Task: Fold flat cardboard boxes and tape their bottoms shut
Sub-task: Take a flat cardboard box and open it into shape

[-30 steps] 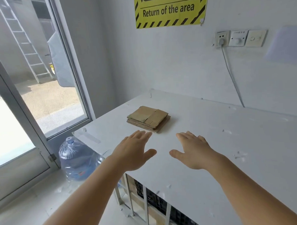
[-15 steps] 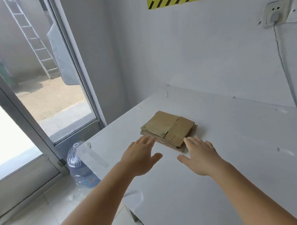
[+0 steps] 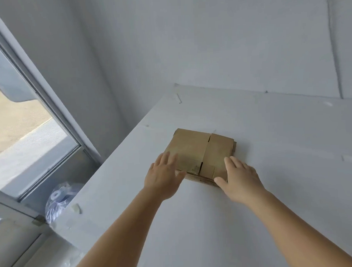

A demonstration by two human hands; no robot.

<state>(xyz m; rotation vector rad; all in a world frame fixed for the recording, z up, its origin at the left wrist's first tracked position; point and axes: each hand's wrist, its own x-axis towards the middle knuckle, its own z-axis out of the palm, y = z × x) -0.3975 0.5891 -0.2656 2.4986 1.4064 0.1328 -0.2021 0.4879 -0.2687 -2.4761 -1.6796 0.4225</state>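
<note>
A small stack of flat brown cardboard boxes [image 3: 201, 150] lies on the white table [image 3: 272, 170], near its left edge. My left hand [image 3: 162, 177] is spread flat, its fingertips over the stack's near left corner. My right hand [image 3: 239, 179] is also spread, fingers lying over the stack's near right corner and thumb by its front edge. Neither hand holds anything.
The table's left edge [image 3: 112, 161] drops off beside a glass door [image 3: 31, 138]. A wrapped water bottle [image 3: 57, 201] stands on the floor below that edge. A white wall [image 3: 208, 42] rises directly behind the table.
Both hands have moved forward from open table in front of the stack to its near corners. The view has come closer and tilted down, losing the yellow sign and sockets.
</note>
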